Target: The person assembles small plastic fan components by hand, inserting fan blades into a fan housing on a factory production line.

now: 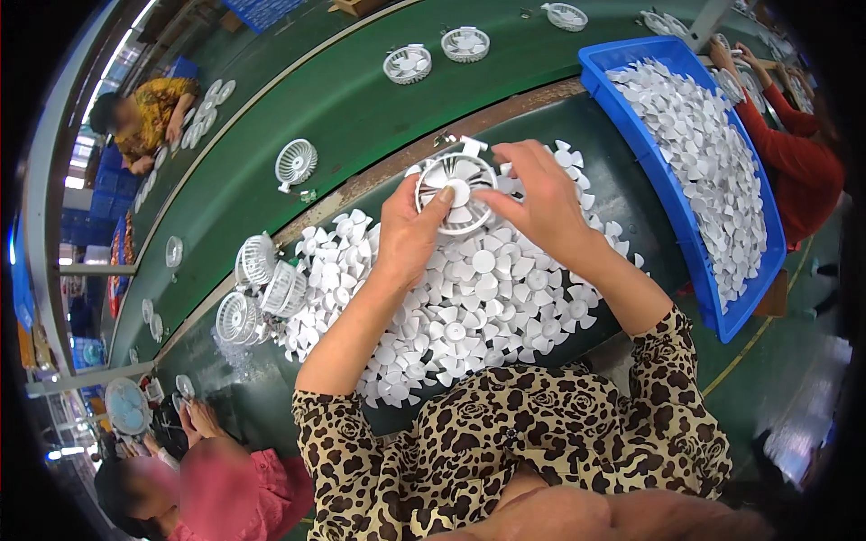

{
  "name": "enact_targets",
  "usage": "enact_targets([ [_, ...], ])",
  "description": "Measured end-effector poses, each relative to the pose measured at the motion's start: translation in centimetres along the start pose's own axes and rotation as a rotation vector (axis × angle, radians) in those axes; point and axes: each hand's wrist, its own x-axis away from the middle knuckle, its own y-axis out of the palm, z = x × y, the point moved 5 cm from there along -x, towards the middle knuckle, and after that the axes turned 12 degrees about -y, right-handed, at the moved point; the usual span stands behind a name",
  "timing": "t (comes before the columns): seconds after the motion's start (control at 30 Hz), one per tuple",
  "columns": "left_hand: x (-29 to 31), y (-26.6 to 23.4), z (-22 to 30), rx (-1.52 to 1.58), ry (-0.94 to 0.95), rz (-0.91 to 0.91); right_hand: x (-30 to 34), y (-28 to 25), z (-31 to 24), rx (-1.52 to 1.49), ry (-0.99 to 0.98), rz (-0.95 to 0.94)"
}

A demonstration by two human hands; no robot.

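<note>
My left hand (410, 230) grips a round white fan housing (435, 213) from its left side, thumb pressed near the hub of the white fan blade (462, 169) seated inside it. On the housing's other side is my right hand (548, 198), its thumb at the rim and its curved fingers apart from the thumb; the index fingertip is close to the small white tab at the top. Whether the right fingers touch the housing is hard to make out. Below both hands spreads a heap of loose white fan blades (456, 332) on the dark table.
Several white fan housings (255, 260) cluster left of the heap. A blue tray (649, 176) full of blades stands on the right. Beyond the table runs a green conveyor belt (361, 117) bearing spaced housings (296, 162). Co-workers in yellow (162, 113), pink (234, 491) and red (794, 171) sit around.
</note>
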Motion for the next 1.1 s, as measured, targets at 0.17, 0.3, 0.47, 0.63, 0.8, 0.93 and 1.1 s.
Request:
enact_targets([
  [0.17,-0.1,0.4,0.7,-0.392,0.120,0.061,1.3,2.8,2.9,-0.618,0.405,-0.223],
  [0.3,-3.5,-1.3,-3.0,-0.838,0.215,0.286,2.9,3.1,5.7,-0.388,0.473,-0.245],
  [0.47,-10.9,-4.7,-0.2,-0.104,-0.172,0.161,1.0,0.6,7.7,-0.083,0.236,-0.212],
  [0.63,-22.0,-11.4,-0.4,-0.306,-0.167,0.269,3.2,-2.5,12.1,0.331,0.253,-0.501],
  [0.8,-21.9,-22.1,2.7,-1.349,0.443,0.897,4.2,-2.0,13.9,0.285,0.336,-0.628],
  [0.93,-20.0,-24.6,1.6,-1.300,-0.041,0.637,4.5,-2.8,14.3,0.191,0.365,-0.596],
  [1.1,-19.9,-27.3,1.0,-1.374,0.181,0.600,4.6,-2.5,14.2,0.133,0.279,-0.632],
])
